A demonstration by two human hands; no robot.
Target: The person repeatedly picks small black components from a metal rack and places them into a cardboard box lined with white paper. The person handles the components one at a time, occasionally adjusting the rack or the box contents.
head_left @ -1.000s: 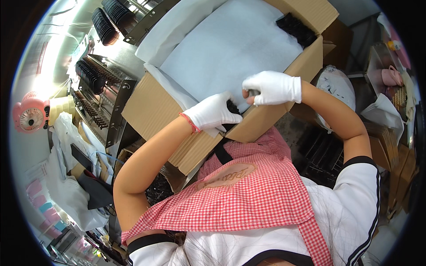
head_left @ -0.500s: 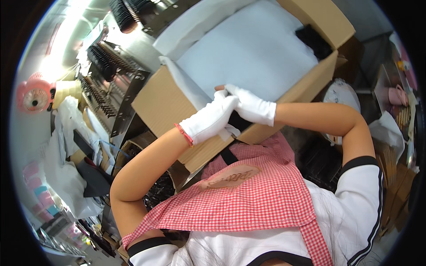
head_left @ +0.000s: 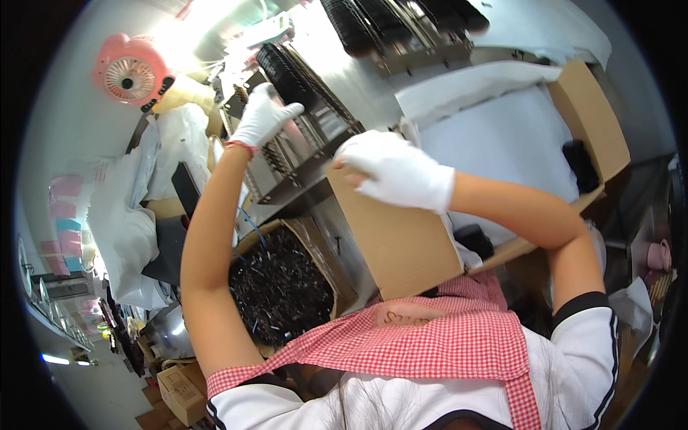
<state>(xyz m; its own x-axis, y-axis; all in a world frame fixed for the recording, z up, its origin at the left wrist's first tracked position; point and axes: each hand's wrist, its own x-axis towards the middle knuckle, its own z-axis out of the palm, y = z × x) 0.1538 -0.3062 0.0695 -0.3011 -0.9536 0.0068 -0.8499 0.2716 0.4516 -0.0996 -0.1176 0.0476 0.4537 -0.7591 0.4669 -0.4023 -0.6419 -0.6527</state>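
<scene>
My left hand [head_left: 264, 118], in a white glove, is over a metal rack [head_left: 324, 143] on the left. Its thumb stands apart from the fingers, and nothing shows between them. Stacked rows of black ridged pieces [head_left: 285, 75] sit in that rack beside the hand. My right hand [head_left: 401, 170] wears a white glove with some fingertips bare. Its fingers are curled, and whatever they may hold is hidden. It hovers over the left flap of an open cardboard box [head_left: 401, 240]. White sheeting [head_left: 498, 140] lines the box, with a black piece [head_left: 579, 165] at its right side.
A second rack of black pieces [head_left: 380, 29] stands behind the box. Below my left forearm sits a carton of black scraps [head_left: 279, 287]. A pink fan [head_left: 130, 75] is at the far left, above white plastic bags [head_left: 122, 215]. A pink mug [head_left: 658, 256] stands far right.
My hands were together over the box's near edge and have parted. The left went up to the rack, the right to the box's left flap. The view has swung left.
</scene>
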